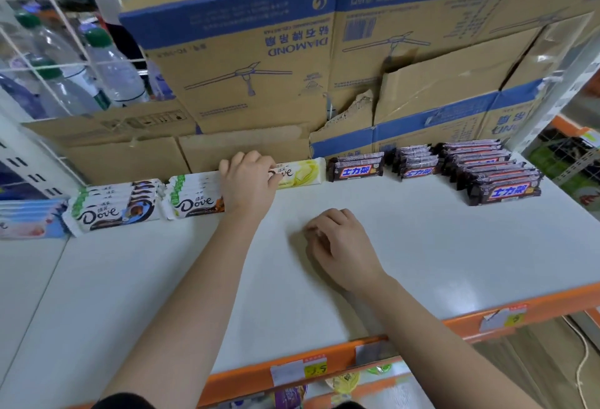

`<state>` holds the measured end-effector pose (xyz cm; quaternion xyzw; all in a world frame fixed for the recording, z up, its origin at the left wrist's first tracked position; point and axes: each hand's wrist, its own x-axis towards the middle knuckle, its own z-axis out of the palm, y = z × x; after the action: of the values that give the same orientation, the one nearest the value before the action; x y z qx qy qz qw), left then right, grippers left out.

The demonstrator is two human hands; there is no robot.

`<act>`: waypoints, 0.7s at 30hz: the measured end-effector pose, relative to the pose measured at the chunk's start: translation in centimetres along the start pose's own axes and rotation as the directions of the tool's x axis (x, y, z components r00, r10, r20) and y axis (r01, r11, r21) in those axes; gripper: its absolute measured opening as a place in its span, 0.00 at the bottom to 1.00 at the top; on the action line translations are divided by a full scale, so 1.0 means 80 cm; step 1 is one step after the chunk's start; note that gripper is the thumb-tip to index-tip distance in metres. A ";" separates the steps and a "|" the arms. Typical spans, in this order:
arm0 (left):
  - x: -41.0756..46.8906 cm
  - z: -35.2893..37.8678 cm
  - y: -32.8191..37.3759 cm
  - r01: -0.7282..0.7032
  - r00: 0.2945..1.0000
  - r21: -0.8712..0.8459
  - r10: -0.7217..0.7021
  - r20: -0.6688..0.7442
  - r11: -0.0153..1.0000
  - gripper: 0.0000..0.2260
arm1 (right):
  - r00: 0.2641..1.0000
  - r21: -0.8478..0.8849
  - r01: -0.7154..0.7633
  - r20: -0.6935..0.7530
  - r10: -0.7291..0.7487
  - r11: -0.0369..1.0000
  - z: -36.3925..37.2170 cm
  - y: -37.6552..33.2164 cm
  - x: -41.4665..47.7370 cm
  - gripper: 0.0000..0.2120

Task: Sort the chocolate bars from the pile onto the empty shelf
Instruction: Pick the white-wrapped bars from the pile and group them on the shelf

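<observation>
**Seat the yellow bar flush in the far row**

The left hand (246, 181) curls its fingers round the yellow Dove bar (302, 173) at the far edge of the shelf (422, 262), between the white Dove stack (194, 196) and the dark bars (355, 169). Best to slide it square against the cardboard box (246, 145). The right hand (341, 246) rests nearer, loosely curled and holding nothing.

The left hand (248, 181) covers the nine o'clock end of the yellow Dove bar (302, 173); farther toward nine o'clock, the pink bars (29, 218) are cut by the edge.
</observation>
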<state>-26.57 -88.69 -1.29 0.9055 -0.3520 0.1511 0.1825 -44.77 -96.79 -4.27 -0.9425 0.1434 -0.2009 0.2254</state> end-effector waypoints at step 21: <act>-0.275 -0.238 -0.494 0.456 0.886 0.124 -0.438 -0.149 0.881 0.10 | 0.871 0.244 0.410 0.179 -0.457 0.879 0.266 -0.460 0.101 0.11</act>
<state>-17.48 -40.47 -2.11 0.9633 -0.1091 0.1843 0.1617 -21.64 -60.33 -1.34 -0.9400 -0.1207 -0.1487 0.2823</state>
